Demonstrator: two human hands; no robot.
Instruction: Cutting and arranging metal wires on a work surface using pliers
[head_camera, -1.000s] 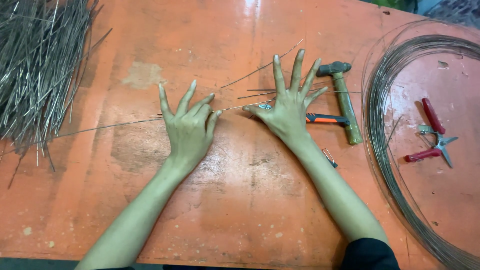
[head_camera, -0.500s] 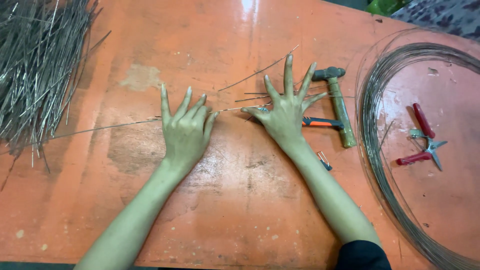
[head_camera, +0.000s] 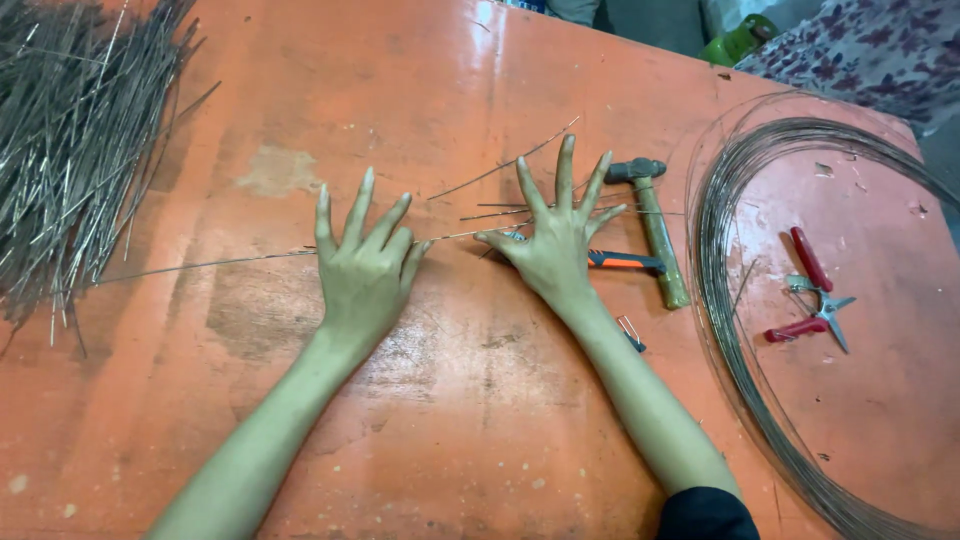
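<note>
Both hands lie flat, palms down, fingers spread, on an orange table (head_camera: 450, 420). My left hand (head_camera: 362, 265) rests over a long thin wire (head_camera: 200, 266) that runs left toward the table's edge. My right hand (head_camera: 555, 235) covers several short cut wires (head_camera: 500, 165) and part of a tool with an orange and black handle (head_camera: 625, 262). Neither hand grips anything.
A big heap of cut straight wires (head_camera: 70, 140) fills the far left. A wooden-handled hammer (head_camera: 655, 230) lies right of my right hand. A large wire coil (head_camera: 760, 330) circles the right side, with red-handled pliers (head_camera: 810, 295) inside it. Floral cloth (head_camera: 860, 50) lies beyond the table.
Both hands stay flat and spread in the same spots on the table. The view has shifted slightly; nothing was picked up or let go.
</note>
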